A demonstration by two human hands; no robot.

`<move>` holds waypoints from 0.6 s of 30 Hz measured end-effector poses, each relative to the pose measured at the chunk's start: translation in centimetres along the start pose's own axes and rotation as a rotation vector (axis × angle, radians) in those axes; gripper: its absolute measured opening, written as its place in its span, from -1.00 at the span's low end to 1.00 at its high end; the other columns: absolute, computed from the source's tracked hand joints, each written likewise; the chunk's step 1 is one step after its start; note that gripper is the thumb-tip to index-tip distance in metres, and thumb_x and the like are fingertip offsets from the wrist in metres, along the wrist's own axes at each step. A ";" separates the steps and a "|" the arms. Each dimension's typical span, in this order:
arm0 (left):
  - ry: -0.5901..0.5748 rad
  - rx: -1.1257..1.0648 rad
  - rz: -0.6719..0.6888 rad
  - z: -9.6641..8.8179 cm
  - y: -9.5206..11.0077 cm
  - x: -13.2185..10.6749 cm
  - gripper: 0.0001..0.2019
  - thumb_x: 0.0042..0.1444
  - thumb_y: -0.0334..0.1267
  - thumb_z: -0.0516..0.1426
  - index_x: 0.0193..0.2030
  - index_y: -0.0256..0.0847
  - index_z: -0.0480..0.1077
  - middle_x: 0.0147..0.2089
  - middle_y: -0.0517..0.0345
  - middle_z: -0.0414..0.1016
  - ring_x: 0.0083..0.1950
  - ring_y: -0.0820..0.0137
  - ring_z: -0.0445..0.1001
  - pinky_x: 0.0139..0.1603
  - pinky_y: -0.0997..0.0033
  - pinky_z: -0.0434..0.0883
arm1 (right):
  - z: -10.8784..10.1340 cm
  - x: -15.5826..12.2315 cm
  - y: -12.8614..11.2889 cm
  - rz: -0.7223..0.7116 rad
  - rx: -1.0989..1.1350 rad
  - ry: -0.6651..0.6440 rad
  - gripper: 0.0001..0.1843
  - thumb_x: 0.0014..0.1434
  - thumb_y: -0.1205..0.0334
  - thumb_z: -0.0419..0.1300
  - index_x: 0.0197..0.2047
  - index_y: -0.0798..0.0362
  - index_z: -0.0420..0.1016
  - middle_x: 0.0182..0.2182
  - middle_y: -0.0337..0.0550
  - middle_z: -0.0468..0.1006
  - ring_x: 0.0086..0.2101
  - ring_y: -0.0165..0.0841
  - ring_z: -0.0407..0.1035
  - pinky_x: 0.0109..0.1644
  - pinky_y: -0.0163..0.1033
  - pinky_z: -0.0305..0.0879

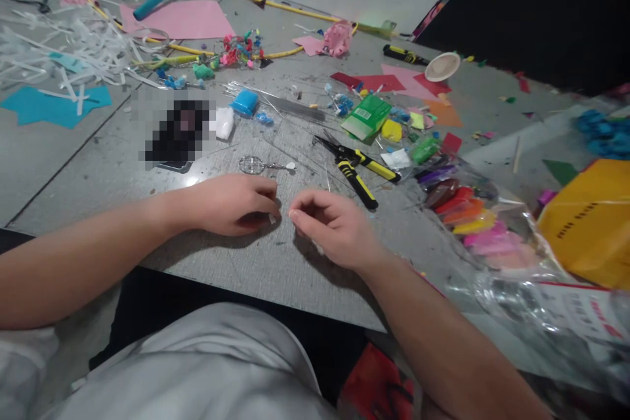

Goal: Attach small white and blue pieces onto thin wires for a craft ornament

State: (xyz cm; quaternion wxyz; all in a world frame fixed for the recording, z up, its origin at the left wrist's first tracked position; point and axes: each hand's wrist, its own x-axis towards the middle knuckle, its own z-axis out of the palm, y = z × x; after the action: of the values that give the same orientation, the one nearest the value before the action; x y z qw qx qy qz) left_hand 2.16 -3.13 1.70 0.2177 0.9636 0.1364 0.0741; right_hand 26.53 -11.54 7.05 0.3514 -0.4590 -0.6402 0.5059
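Note:
My left hand [235,203] rests on the grey table [305,269] with its fingers curled under; a tiny pale bit shows at its fingertips. My right hand [332,226] lies just to the right, fingers curled into a loose pinch, almost touching the left. What either hand pinches is too small to make out. A small wire loop shape [258,165] lies on the table just beyond the left hand. Black and yellow pliers [357,169] lie beyond the right hand, among thin straight wires.
A clear bag of coloured strips [467,216] and a yellow packet [590,223] lie at the right. A green packet [367,116], a blue block [245,103], pink paper [182,18], white shreds [59,52] and a paper cup [441,66] lie farther back.

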 end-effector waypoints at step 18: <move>0.384 -0.996 -0.268 -0.8 1.3 0.5 -0.74 0.49 -0.11 0.61 0.11 -0.24 0.89 -0.03 0.05 0.82 -0.07 0.33 0.68 0.03 0.36 0.58 | -0.1 -1.0 -0.1 -0.409 -0.553 0.272 -0.65 0.28 0.27 -0.08 -0.49 0.09 0.34 -0.61 -0.28 0.27 -0.56 -0.47 0.21 -0.43 -0.33 0.15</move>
State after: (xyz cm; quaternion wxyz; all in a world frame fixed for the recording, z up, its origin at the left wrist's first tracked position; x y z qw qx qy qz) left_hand 2.80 -3.82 3.04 0.6259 0.6875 0.2438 0.2758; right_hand 26.95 -12.46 7.19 0.3899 -0.4623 -0.7786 0.1675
